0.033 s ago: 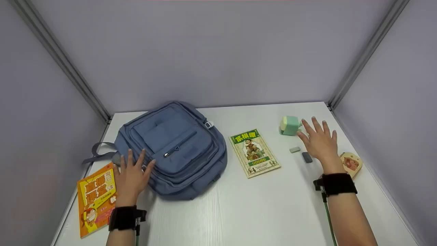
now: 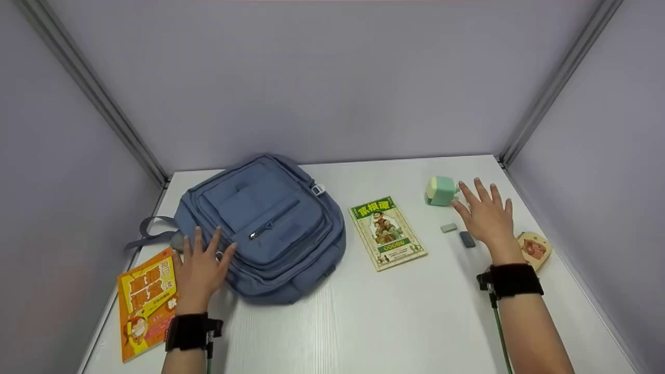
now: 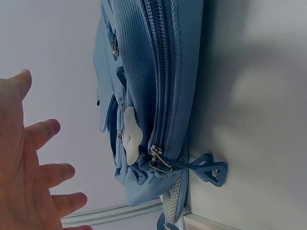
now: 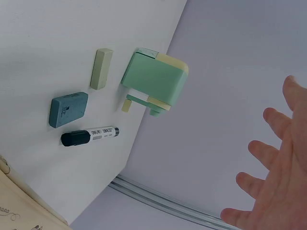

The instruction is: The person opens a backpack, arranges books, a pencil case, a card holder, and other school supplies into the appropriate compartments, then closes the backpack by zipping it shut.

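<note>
My left hand (image 2: pixel 200 272), fingers spread, hovers by the near left side of a blue backpack (image 2: pixel 265 208) lying on the table. In the left wrist view the palm holds nothing, beside the backpack's zipper pull (image 3: pixel 211 170) and a white charm (image 3: pixel 131 136). My right hand (image 2: pixel 488 218) is spread and empty over the table's right side. Nearest its fingertips is a mint-green and cream box with a crank-like arm (image 4: pixel 156 76), resembling a pencil sharpener. A pale green block (image 4: pixel 101 69), a blue-grey eraser (image 4: pixel 68 109) and a black-capped marker (image 4: pixel 91 136) lie near it.
A green and cream book (image 2: pixel 388 234) lies right of the backpack. An orange and yellow book (image 2: pixel 145 306) lies at the left edge, partly under the left hand. Beside my right wrist is a cream item with a brown picture (image 2: pixel 535 249). Pale walls (image 2: pixel 332 78) enclose the table.
</note>
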Tool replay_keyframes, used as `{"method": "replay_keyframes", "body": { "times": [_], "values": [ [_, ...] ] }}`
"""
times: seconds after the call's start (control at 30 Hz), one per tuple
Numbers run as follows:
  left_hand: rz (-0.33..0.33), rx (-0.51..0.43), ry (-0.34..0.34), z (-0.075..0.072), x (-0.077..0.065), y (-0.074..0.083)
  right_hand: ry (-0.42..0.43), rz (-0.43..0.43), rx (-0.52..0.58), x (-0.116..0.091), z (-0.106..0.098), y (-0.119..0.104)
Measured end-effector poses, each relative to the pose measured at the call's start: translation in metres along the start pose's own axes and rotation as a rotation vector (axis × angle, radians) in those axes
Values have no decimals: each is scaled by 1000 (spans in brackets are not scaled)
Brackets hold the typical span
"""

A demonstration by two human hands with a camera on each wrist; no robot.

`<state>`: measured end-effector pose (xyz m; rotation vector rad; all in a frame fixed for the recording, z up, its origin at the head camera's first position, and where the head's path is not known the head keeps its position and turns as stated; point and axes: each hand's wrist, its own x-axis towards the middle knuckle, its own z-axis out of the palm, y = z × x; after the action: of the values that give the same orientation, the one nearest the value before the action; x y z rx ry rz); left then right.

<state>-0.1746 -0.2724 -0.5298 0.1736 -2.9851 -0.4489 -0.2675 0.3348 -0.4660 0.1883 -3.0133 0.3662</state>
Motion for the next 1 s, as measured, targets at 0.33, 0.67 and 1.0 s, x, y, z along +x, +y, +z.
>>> {"method": "replay_keyframes", "body": {
  "times": [0.33,0.67,1.0],
  "values": [
    [0,-8,7,0,0,2,-3,-4,5,2,5,-8],
    [4,-5,-3,0,1,1,-9,-28,3,6,20,-27],
    [-14,-45,4,7,-2,7,-15,-95,9,10,31,-54]
  ]
}}
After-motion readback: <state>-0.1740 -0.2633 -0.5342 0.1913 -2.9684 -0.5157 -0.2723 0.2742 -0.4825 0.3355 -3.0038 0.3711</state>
